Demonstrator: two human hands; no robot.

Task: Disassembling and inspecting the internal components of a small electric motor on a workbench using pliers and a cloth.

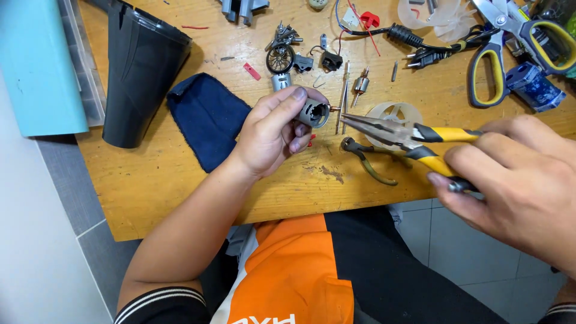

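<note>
The left hand (273, 135) is curling around a small grey motor housing (314, 113), thumb lying over the top and fingers wrapping beneath, so the cylinder is sitting pinched at the hand's 2 o'clock with its open end and a short copper-coloured shaft pointing toward 3 o'clock. The forearm is running down toward 7 o'clock, bent at the elbow over an orange and black garment. The right hand (516, 174) is coming in from 4 o'clock, fingers closing around the yellow and black handles of a pair of needle-nose pliers (390, 129), whose slim jaws are reaching toward 9 o'clock and ending just beside the shaft; whether they are touching it is hard to tell. The palm is hiding most of the handles, and the wrist is running out of the frame. Beyond the hands, a dark blue cloth (207, 117) is lying on the wooden table (150, 180) at 9 o'clock of the left hand, a black cone-shaped shell (141, 72) is standing at 10 o'clock, and yellow-handled scissors (498, 60) are lying at 1 o'clock among small parts too tiny to make out.
</note>
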